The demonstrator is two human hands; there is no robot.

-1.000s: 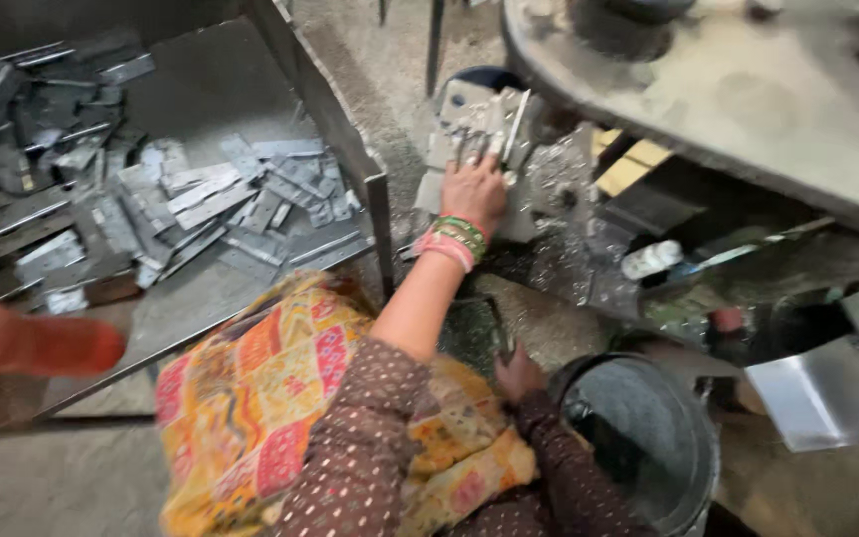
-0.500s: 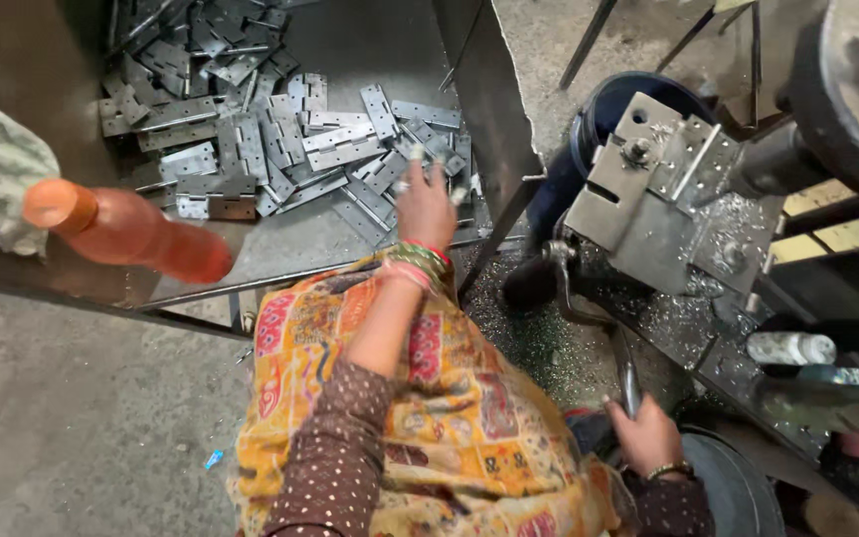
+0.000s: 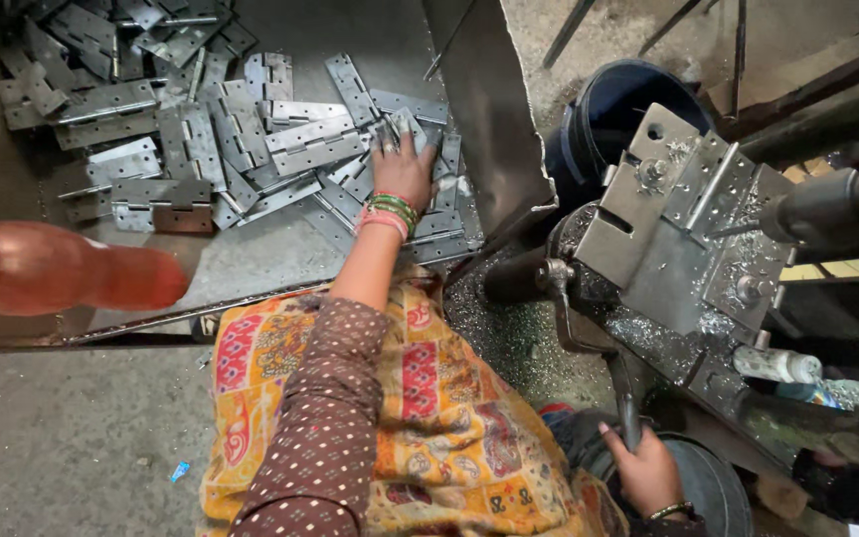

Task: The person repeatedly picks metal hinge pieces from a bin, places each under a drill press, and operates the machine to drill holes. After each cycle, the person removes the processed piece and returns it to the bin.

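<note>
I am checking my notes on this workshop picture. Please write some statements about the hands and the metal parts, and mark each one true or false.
1. The left hand rests on the pile of flat grey metal hinge plates in the steel bin. True.
2. The right hand lies open and flat on the patterned orange cloth. False: it grips the dark metal lever of the machine.
3. The left wrist wears green and pink bangles. True.
4. The dark blue bucket stands inside the bin. False: it stands outside, behind the drilled metal fixture.
</note>
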